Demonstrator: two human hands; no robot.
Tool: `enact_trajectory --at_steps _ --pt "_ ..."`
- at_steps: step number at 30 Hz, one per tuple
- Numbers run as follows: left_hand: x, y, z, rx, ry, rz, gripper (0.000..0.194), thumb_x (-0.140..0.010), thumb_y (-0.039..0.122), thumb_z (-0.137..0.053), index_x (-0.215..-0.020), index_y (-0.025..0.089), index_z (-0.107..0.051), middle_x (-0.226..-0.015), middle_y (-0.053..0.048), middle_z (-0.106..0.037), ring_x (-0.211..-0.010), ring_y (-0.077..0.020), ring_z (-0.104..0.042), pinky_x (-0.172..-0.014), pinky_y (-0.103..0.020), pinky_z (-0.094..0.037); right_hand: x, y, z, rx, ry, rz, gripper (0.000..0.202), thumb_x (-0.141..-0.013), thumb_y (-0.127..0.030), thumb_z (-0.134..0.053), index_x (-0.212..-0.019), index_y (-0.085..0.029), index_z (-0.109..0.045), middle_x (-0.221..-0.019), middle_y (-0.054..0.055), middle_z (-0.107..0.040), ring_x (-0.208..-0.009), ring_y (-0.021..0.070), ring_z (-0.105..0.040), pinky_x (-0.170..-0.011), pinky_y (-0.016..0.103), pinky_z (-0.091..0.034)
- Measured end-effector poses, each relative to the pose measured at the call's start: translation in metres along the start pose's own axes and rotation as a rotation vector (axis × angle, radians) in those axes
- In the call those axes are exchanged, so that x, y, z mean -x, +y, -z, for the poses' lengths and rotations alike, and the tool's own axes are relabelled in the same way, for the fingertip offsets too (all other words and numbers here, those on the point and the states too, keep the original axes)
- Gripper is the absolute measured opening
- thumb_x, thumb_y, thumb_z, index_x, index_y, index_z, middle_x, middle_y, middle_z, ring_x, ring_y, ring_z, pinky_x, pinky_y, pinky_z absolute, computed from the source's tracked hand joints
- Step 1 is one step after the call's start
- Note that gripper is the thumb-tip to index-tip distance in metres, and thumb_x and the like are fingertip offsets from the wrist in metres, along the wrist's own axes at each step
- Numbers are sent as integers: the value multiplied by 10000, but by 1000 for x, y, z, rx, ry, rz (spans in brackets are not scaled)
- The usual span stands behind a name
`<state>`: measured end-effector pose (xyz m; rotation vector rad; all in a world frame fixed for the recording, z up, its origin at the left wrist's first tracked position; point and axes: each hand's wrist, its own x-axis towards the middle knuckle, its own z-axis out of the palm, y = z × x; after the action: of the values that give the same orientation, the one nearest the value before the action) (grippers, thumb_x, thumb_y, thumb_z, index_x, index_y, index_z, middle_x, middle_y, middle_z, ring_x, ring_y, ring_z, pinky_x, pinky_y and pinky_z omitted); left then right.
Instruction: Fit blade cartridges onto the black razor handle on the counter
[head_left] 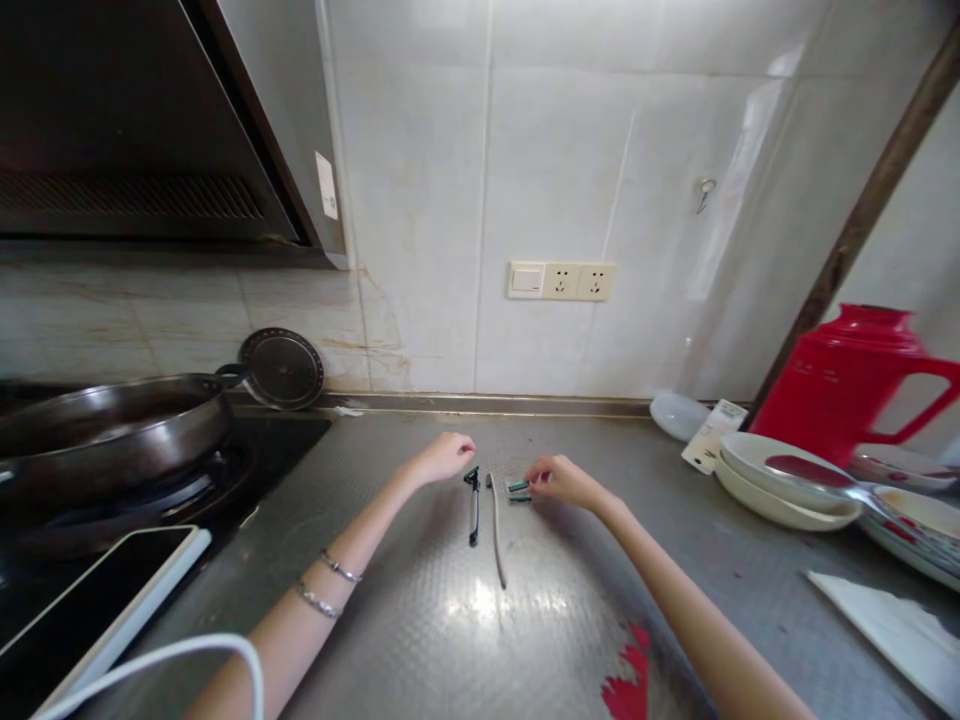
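A black razor (474,508) lies on the metal countertop with its head toward the wall. Beside it is a thin, slightly curved grey handle (497,540); its dark upper end is too small to make out. Just to the right lie two small green-and-dark strips that look like razor cartridges (518,487). My right hand (559,478) has its fingers pinched at the right end of the upper cartridge. Left of the razor's head, my left hand (442,458) is closed, fingers curled together, with nothing visible in it.
On the left are a pan (112,430) on the stove and a phone (105,610) with a white cable (187,645). Stacked bowls (784,505), a red thermos jug (840,385) and a white sheet (892,635) occupy the right. A red patch (630,680) marks the near counter.
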<state>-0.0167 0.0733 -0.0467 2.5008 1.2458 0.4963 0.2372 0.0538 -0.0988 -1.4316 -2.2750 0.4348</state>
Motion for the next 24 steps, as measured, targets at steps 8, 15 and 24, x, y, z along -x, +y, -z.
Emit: enact_trajectory --at_steps 8,15,24 --pt "0 -2 -3 6 -14 4 307 -783 164 -402 -908 110 -677 -951 -97 -687 -861 -179 -616 -767 -239 -425 0 -2 0 30 -32 -5 172 -689 -234 -614 -808 -178 -726 -788 52 -688 -691 146 -583 -636 216 -422" --pt "0 -2 -4 8 -15 0 299 -785 178 -409 -905 117 -676 -939 -94 -691 -848 -178 -617 -757 -241 -426 1 -6 1 37 -52 -5 176 -693 -233 -607 -812 -181 -726 -789 51 -686 -694 144 -587 -640 214 -421" --pt "0 -3 -1 -10 20 5 287 -763 198 -442 -889 103 -681 -890 -107 -694 -796 -182 -623 -716 -246 -434 1 -7 9 30 7 -21 201 -732 -270 -563 -794 -159 -718 -788 63 -694 -691 150 -596 -633 223 -421"
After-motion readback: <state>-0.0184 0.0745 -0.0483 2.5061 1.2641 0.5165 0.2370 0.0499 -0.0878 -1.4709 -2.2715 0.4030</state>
